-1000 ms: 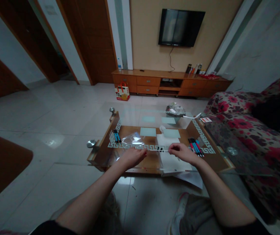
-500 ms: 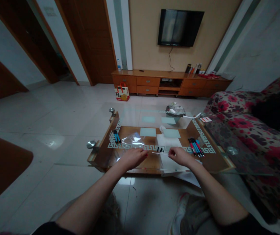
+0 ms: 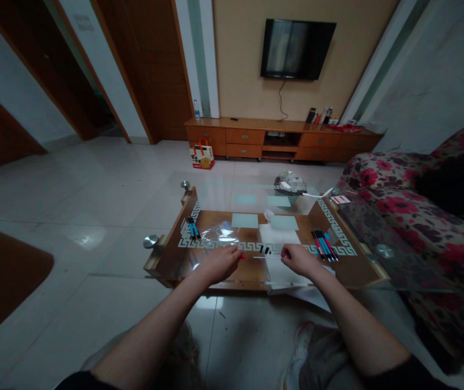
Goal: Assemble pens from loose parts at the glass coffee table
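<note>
Over the near edge of the glass table, my left hand is closed, with a small red piece showing at its fingertips. My right hand pinches a thin whitish rod, like a pen refill, that points left toward my left hand. A gap separates the rod's tip from the red piece. Small black pieces lie just beyond the rod. Right of my right hand is a row of blue, red and black pens. Several blue-and-black pens lie at the left.
A clear plastic bag lies beyond my left hand. White paper shows by my right hand. A bowl-like container with crumpled wrappers stands at the table's far side. A floral sofa borders the right, a TV cabinet the back.
My hands have drawn slightly apart, widening the gap. The red piece now shows more clearly at my left fingertips. The view has tilted slightly.
</note>
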The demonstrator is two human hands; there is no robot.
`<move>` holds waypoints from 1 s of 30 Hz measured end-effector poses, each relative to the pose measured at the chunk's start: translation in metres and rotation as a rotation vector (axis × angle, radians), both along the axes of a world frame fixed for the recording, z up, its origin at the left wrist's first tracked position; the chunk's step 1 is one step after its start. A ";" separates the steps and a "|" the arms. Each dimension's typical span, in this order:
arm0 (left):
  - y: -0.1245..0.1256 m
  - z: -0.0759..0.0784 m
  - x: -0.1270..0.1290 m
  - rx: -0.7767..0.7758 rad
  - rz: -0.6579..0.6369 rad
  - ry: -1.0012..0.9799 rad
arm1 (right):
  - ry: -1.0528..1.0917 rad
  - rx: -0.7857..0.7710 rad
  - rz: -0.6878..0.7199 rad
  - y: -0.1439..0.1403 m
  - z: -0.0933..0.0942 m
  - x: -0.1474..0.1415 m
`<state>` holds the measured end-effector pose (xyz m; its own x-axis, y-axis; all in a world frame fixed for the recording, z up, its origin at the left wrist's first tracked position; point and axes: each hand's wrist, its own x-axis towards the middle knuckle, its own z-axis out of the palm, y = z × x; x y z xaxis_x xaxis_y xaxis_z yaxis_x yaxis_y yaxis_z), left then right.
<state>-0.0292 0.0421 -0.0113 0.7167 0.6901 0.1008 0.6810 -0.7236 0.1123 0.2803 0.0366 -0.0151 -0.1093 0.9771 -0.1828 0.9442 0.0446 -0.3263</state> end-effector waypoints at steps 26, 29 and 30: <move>-0.012 0.024 0.008 0.307 -0.189 -0.111 | 1.893 -0.918 -0.785 -0.045 0.009 -0.108; -0.012 0.024 0.007 0.321 -0.175 -0.133 | 1.881 -0.878 -0.821 -0.045 0.009 -0.107; -0.011 0.023 0.007 0.327 -0.173 -0.139 | 1.879 -0.870 -0.829 -0.045 0.009 -0.107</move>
<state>-0.0223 0.0307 0.0122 0.7838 0.4757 0.3993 0.5402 -0.8394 -0.0605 0.1736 -0.0083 -0.0057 -0.3553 0.6454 -0.6761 -0.6509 -0.6900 -0.3166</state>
